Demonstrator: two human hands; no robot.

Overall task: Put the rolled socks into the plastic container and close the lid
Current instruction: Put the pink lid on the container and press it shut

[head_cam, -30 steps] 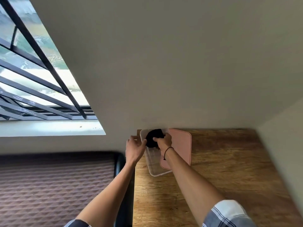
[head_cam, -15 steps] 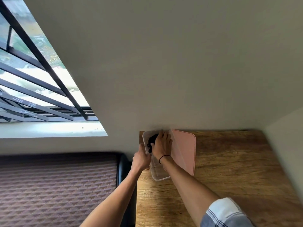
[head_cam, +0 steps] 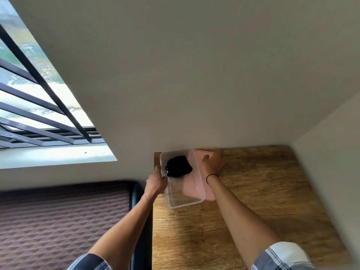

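Note:
A clear plastic container [head_cam: 186, 202] stands at the far left corner of the wooden table [head_cam: 263, 201]. The black rolled socks [head_cam: 178, 166] lie inside it, at its far end. My left hand [head_cam: 156, 182] grips the container's left wall. A pink lid [head_cam: 209, 191] lies flat just right of the container, partly seen through its clear wall. My right hand [head_cam: 211, 161], blurred, hovers on the lid's far end with thumb and fingers apart and nothing in it.
The back wall runs right behind the container, and a side wall [head_cam: 331, 172] bounds the table on the right. Left of the table sits a dark patterned mattress [head_cam: 58, 221], below a barred window [head_cam: 39, 114].
My right hand pushed the socks down into the container, let them go and moved right onto the pink lid. My left hand stayed on the container's left wall.

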